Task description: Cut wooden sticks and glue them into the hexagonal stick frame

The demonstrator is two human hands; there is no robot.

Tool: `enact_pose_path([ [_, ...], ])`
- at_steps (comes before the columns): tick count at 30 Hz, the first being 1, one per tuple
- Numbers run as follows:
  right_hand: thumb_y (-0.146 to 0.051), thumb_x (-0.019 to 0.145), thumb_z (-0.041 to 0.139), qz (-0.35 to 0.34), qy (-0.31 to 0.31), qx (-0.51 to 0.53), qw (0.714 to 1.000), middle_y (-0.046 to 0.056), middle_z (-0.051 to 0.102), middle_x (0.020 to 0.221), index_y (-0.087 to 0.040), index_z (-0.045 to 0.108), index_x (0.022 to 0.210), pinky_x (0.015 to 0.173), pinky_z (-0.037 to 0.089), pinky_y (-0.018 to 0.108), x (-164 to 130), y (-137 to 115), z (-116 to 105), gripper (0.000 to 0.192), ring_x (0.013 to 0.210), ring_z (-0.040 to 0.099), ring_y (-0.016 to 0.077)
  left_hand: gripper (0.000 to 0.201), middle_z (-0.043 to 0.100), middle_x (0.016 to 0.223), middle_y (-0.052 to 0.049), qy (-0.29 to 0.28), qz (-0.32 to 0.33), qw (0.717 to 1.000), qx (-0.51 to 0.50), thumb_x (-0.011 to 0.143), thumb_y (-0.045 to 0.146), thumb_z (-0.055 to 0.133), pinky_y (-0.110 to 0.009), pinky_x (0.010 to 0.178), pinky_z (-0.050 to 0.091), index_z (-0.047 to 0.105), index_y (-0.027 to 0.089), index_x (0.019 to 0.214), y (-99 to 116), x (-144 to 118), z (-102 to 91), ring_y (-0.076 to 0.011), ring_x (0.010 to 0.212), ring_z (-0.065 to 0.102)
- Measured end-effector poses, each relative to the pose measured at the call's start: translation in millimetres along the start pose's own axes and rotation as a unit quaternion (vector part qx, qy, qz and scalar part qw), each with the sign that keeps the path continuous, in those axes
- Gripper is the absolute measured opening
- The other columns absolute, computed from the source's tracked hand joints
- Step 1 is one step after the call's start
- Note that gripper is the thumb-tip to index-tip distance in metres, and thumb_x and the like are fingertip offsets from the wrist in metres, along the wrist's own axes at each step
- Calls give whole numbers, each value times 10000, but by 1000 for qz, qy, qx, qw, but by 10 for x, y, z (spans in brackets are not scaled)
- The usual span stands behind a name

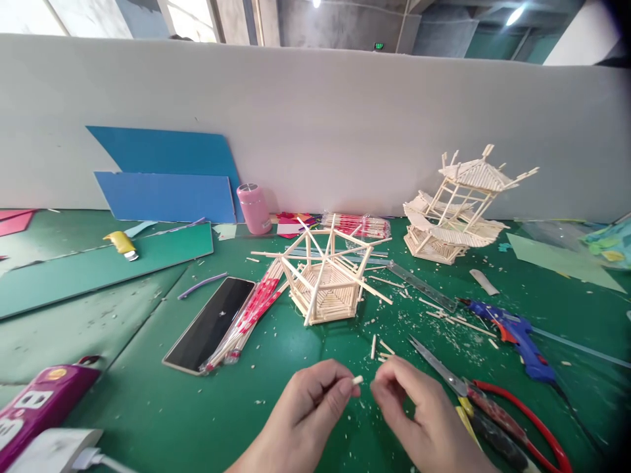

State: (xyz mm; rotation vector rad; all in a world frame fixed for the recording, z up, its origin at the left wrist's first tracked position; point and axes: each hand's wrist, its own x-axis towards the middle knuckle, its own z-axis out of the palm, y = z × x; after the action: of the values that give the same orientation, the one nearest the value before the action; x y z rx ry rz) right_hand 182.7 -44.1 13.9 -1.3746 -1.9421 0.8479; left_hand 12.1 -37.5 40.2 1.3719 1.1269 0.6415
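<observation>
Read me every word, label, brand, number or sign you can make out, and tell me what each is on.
No text can be read with certainty.
Green lit sign, beyond the grey partition: too small to read.
Round gold sticker on the purple power strip: too blurred to read.
Blue glue gun: any lettering is too small to tell.
Short stick in the left hand: no lettering shows.

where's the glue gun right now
In the head view, the glue gun lies on the right side of the green table, beyond and to the right of the right hand, with loose sticks near its nozzle.
</observation>
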Motion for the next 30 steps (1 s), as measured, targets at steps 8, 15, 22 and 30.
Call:
enact_pose_path([
  [8,-259,752,618,63,132,361,921,14,636,797,-252,686,796,592,518,210,47,15,439,81,671,618,138,360,396,627,21,23,9,998,-55,833,456,430,-231,551,323,511,144,674,-105,66,49,-125,602,338],
  [15,-337,705,667,170,159,443,866,-1,644,705,-218,689,777,538,473,205,180,-103,443,141,579,556,112,352,442,549,34,92,-10,992,-92,788,445,523,-203,469,278,557,146,606,-13,109,-3,-101,522,345],
  [22,-407,756,601,177,148,434,871,-50,479,539,-175,597,660,470,338,195,467,-160,428,251,507,393,80,260,496,569,25,162,-12,984,-76,751,392,588,-214,484,309,593,134,717,-95,188,-170,-107,529,406],
  [30,-397,761,600,162,156,460,859,-27,576,601,-170,580,660,469,369,200,763,-58,570,250,483,471,69,333,569,878,-31,293,103,944,112,716,279,628,-266,619,415,574,169,1026,-377,508,-507,-136,665,487],
])
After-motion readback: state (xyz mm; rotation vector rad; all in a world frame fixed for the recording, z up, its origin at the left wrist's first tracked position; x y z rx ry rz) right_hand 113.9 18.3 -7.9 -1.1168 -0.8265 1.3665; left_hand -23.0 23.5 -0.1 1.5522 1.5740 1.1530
